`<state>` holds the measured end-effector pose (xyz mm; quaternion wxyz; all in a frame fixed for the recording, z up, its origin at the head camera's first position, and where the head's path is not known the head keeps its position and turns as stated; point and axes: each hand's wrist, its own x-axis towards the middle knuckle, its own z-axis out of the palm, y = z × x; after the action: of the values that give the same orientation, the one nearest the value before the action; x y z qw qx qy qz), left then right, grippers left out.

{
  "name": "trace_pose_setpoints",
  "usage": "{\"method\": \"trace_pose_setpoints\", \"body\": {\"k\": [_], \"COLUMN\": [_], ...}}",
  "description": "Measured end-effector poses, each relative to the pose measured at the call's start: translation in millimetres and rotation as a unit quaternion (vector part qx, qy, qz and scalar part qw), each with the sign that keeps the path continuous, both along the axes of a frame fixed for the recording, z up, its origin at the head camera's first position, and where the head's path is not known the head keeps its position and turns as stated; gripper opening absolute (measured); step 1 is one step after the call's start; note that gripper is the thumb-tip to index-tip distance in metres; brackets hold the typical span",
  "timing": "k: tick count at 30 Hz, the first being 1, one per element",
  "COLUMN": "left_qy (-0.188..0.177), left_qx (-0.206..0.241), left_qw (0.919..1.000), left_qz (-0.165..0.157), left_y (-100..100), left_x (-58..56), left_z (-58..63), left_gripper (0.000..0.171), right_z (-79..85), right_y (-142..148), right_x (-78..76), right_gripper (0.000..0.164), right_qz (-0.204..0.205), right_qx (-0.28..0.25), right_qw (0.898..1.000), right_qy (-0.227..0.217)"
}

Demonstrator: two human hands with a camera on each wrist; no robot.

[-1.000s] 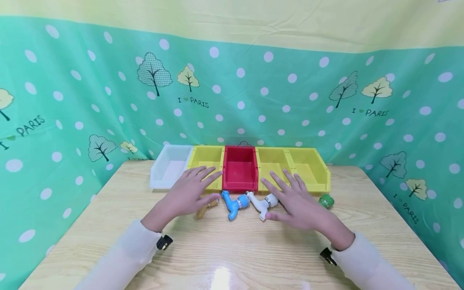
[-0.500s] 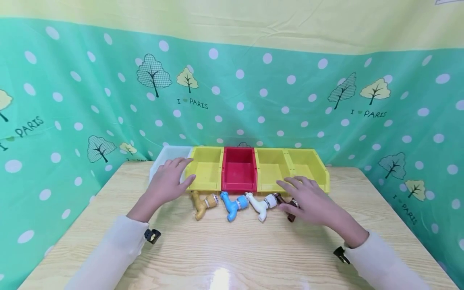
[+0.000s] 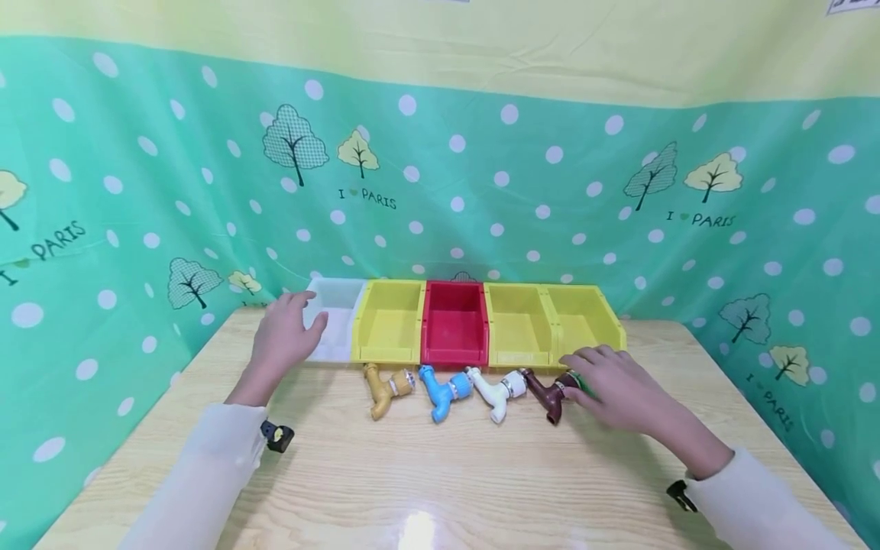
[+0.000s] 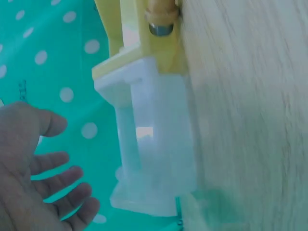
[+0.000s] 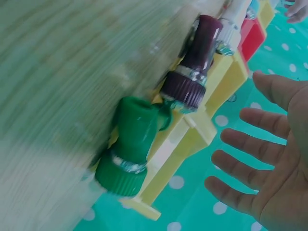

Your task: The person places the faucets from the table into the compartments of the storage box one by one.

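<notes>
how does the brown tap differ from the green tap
The brown tap is dark; the green tap is brighter. In the head view, the right hand hides nearly all of the green tap, while the brown tap shows mostly. The brown tap sits beside the white tap; the green tap ends the row. Both have ridged knobs.

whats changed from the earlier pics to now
The left hand moved left, uncovering the tan tap; the right hand moved right, uncovering most of the brown tap. Neither took hold of anything. The blue tap, white tap and bins stayed put.
</notes>
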<state>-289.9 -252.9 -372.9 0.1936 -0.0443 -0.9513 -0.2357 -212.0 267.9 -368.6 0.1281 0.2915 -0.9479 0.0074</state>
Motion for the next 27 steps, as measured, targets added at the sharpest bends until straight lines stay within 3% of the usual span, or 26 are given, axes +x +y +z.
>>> {"method": "trace_pose_setpoints", "body": {"k": [7, 13, 21, 27], "left_qy": [-0.015, -0.052, -0.120, -0.134], "left_qx": [0.074, 0.131, 0.213, 0.264], "left_qw": [0.9971, 0.9897, 0.9695, 0.9553], "left_qz": [0.013, 0.026, 0.014, -0.009], "left_y": [-17.2, -35.3, -55.0, -63.3], "left_x": [-6.5, -11.6, -13.6, -14.6], "left_z": [-7.2, -12.2, -19.9, -26.2], "left_gripper": [0.055, 0.055, 0.049, 0.047], "right_z": [-0.9, -5.2, -12.5, -13.6], "right_y": [15.9, 28.4, 42.8, 51.4], "right_x": [1.1, 2.7, 1.4, 0.1], "right_gripper": [0.034, 0.041, 0.043, 0.040], "right_qz": [0.004, 0.005, 0.019, 0.025], "right_qx": [0.018, 0.016, 0.021, 0.030], "right_qw": [1.000, 1.000, 0.999, 0.998], "right_qy": [0.009, 0.000, -0.020, -0.045]}}
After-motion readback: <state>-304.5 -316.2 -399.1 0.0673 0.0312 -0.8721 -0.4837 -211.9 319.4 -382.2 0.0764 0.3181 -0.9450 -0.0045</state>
